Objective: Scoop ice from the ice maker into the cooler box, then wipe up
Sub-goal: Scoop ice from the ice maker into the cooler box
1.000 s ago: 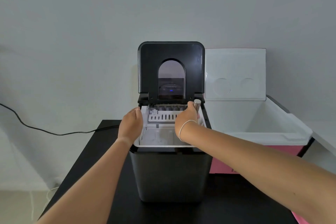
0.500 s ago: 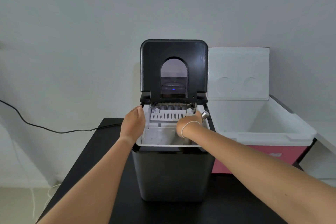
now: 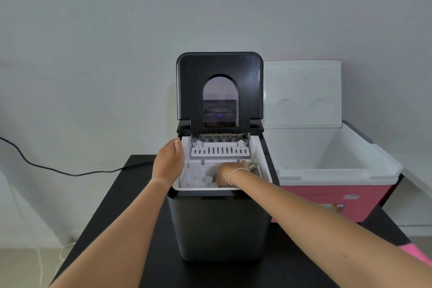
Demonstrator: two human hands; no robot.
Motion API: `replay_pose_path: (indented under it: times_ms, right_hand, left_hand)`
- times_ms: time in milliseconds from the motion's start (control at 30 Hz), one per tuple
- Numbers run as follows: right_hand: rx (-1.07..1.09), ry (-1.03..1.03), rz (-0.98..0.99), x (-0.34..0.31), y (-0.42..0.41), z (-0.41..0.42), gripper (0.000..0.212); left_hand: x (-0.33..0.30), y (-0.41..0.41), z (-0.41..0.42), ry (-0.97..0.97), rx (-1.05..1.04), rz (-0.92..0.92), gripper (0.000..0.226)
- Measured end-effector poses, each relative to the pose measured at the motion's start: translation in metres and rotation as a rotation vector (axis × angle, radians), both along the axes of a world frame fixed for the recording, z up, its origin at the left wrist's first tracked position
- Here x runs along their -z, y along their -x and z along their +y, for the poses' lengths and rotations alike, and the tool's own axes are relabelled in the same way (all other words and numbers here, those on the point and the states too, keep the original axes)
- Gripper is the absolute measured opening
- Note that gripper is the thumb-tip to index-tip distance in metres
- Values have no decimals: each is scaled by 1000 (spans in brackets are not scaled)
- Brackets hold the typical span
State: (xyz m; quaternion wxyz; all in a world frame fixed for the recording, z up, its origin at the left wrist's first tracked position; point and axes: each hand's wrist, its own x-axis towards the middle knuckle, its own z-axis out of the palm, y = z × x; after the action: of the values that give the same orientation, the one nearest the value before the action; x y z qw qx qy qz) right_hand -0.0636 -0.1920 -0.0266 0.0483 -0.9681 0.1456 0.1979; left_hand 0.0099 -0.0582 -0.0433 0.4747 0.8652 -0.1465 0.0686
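Observation:
The black ice maker point(image 3: 219, 224) stands mid-table with its lid point(image 3: 219, 86) raised upright. Ice cubes point(image 3: 198, 179) lie in its white basket. My left hand point(image 3: 169, 162) rests on the maker's left rim, fingers laid along the edge. My right hand point(image 3: 230, 173) is down inside the basket, gripping a metal scoop whose handle end point(image 3: 252, 167) pokes out to the right; the scoop's bowl is hidden under my hand. The pink cooler box point(image 3: 327, 199) with white lining sits just right of the maker, lid point(image 3: 302, 93) open against the wall, inside bare.
The black table point(image 3: 117, 213) carries both boxes. A black power cable point(image 3: 58, 170) runs from the left wall to the maker's back. White cords hang by the floor at lower left. A white surface sits at the far right edge.
My right hand has dropped from the basket's upper right corner down into the ice, taking the scoop with it. My left hand has stayed on the rim.

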Motion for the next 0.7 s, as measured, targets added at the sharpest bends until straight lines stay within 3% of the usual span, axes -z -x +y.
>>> replay_pose_path:
  times_ms: [133, 367, 700]
  right_hand:
    - [11, 10, -146, -1, -1, -7, 30]
    - [30, -34, -160, -17, 6, -10, 21]
    - [135, -175, -260, -31, 27, -18, 27]
  left_hand:
    - [-1, 0, 0, -4, 7, 1, 36]
    - [0, 2, 2, 11, 9, -2, 37]
    - [-3, 5, 1, 5, 13, -11, 36]
